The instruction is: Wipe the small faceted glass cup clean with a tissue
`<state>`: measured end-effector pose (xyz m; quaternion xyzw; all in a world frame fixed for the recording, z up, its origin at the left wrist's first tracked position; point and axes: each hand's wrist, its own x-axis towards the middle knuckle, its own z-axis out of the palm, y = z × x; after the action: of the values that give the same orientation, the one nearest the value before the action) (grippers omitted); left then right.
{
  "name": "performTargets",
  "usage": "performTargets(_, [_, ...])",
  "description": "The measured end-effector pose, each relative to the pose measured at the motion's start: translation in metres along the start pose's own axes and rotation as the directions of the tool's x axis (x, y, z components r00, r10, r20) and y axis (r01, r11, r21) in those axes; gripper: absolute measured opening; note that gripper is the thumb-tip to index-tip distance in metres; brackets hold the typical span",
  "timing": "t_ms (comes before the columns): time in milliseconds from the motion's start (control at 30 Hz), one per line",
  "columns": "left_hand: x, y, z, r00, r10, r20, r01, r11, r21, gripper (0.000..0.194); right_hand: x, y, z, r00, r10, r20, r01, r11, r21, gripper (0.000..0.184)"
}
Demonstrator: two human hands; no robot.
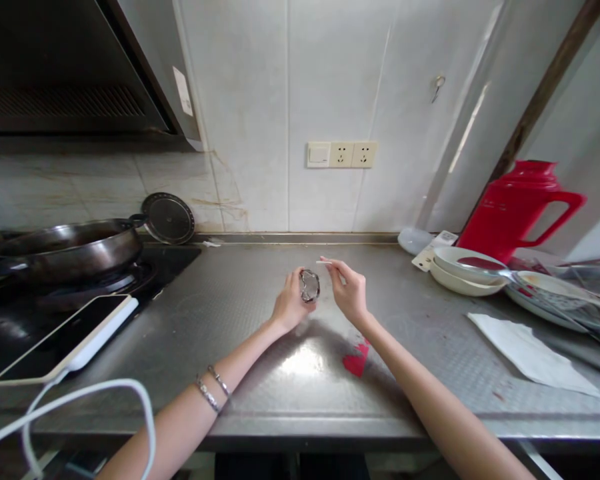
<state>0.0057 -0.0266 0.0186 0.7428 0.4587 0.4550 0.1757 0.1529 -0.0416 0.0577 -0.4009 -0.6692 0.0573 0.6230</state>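
In the middle of the counter, my left hand [290, 300] is wrapped round a small round object [311, 286] with a shiny, uneven dark-and-silver rim and a grey face turned up. Its exact kind is not clear. Just right of it, my right hand [349, 287] is closed in a pinch on a short, thin white stick [324, 262], which points left above the round object and apart from it. A torn red scrap [356, 360] lies on the steel counter [240, 293] beside my right forearm.
To the left are a stove with a metal pan [75, 250], a phone [65, 337] and a white cable [105, 385]. At the right stand a red thermos [510, 210], stacked bowls [465, 277] and dishes, with a white paper sheet [530, 352] in front. Sockets [353, 155] are on the wall.
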Motion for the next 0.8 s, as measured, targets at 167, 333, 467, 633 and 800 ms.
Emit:
performTargets(167, [-0.003,0.002,0.001,0.998,0.047,0.043,-0.045,0.999,-0.029,0.082,-0.002,0.010,0.006,0.984,0.020,0.179,-0.009,0.998,-0.062,0.028])
performTargets(333, [-0.001,0.005,-0.001,0.998,-0.026,0.051,0.028,0.999,-0.038,0.082,-0.009,0.011,0.011,0.958,-0.119,0.259,0.136,0.989,-0.049,0.030])
performTargets(467, [0.001,0.008,-0.003,0.997,-0.062,0.040,0.063,0.998,-0.019,0.074,-0.011,0.008,0.009,0.912,-0.278,0.301,0.315,0.946,-0.081,0.033])
performTargets(633, [0.003,0.002,-0.003,0.995,-0.103,0.006,0.103,0.995,-0.011,0.070,-0.012,0.006,0.008,0.810,-0.434,0.394,0.508,0.856,-0.101,0.040])
performTargets(800, [0.006,-0.001,-0.005,0.990,-0.138,0.015,0.137,0.990,0.038,0.074,-0.013,0.003,0.010,0.764,-0.499,0.410,0.564,0.824,-0.048,0.036])
